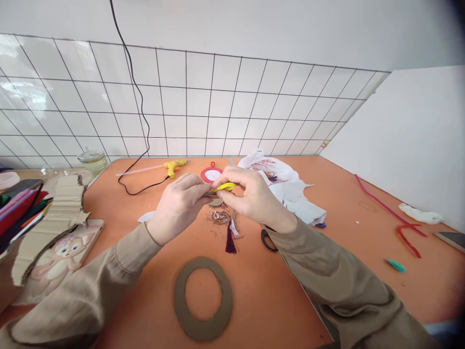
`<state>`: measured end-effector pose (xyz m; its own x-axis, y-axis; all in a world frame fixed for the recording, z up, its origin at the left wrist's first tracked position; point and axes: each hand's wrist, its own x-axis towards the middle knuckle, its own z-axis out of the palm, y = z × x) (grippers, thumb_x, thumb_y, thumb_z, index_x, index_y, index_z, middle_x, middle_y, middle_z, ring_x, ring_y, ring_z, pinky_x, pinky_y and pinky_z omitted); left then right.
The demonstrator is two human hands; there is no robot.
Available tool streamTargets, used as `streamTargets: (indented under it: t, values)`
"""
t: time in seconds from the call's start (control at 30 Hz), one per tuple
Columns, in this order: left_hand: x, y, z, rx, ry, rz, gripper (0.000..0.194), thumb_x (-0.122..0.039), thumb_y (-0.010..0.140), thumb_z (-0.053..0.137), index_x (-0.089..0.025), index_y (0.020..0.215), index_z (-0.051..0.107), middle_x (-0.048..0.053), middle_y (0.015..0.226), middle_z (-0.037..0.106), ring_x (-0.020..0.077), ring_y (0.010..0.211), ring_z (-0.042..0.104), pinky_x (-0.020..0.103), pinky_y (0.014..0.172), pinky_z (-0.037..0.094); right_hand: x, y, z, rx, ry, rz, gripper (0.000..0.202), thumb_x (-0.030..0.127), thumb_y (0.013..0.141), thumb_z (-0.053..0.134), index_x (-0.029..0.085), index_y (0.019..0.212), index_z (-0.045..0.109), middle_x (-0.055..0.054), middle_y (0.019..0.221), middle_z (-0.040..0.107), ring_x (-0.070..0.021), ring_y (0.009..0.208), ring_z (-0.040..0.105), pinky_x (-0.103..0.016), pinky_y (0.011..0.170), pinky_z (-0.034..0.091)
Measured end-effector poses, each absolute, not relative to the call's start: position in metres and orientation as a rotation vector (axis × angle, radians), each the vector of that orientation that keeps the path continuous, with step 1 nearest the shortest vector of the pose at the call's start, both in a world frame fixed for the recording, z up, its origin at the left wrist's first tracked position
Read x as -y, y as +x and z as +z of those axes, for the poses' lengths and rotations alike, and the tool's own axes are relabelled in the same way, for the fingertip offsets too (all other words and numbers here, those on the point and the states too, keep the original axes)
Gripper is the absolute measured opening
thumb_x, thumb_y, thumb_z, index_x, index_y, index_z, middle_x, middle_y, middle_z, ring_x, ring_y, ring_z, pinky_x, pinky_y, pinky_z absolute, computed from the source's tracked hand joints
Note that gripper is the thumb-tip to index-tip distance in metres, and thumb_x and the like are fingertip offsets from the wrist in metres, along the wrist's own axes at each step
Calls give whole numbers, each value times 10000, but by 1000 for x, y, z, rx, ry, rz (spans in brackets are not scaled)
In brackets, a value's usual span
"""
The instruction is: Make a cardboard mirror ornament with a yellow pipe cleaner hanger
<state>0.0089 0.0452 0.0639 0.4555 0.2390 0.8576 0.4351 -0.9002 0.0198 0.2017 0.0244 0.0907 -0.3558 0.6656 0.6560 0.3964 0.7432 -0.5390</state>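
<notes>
2 hands, left hand [181,201] and right hand [247,191], pinch 1 small yellow piece [225,187] above the orange table [145,252].

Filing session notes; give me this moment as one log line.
left hand: at yellow piece's left end | right hand: pinching yellow piece | orange table: cardboard ring, purple tassel, glue gun

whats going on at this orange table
A person is working with both hands above the middle of the orange table. The left hand and the right hand meet at a small yellow item; the fingers hide much of it, so I can't tell what it is. Below the hands lies a dark purple tassel, and nearer the person is a flat cardboard ring. A yellow glue gun lies farther back, left of centre.
</notes>
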Motion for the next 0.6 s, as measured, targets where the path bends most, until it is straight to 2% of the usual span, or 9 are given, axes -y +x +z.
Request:
streamTargets:
  t: [0.17,0.27,0.4,0.5,0.6]
  values:
    - [-44,10,65,801,-2774,-1635,110,-115,833,697,-194,882,757,22,764,650,131,663,624,251,592,534,-27,200,91,1896,-838,703,96,195,796,618,174,811,710,1,740,640,-113,637,546,-268,571,429]
    - [-42,11,70,1005,-2948,-1729,135,-76,783,684,-185,815,757,12,754,649,124,669,625,242,603,529,-30,201,91,1896,-820,791,94,207,776,649,168,838,707,-7,776,652,-128,693,564,-286,623,452]
    - [-38,12,78,1433,-3028,-1785,19,-146,723,704,-160,714,712,-7,691,614,118,658,571,238,593,463,-33,202,90,1913,-827,814,136,187,740,667,168,872,693,-10,836,641,-126,719,546,-304,683,466]
    - [-36,13,82,1733,-3123,-1813,96,-229,693,735,-151,680,681,-24,628,578,104,619,507,231,566,395,-34,202,89,1897,-855,881,123,221,745,675,166,855,679,-23,848,647,-149,769,581,-329,731,488]
    - [-35,13,80,1869,-3217,-1924,170,-280,675,773,-147,664,669,-29,607,580,91,595,489,228,571,381,-33,201,89,1839,-875,982,126,248,739,679,161,830,668,-40,855,666,-180,808,626,-357,762,510]
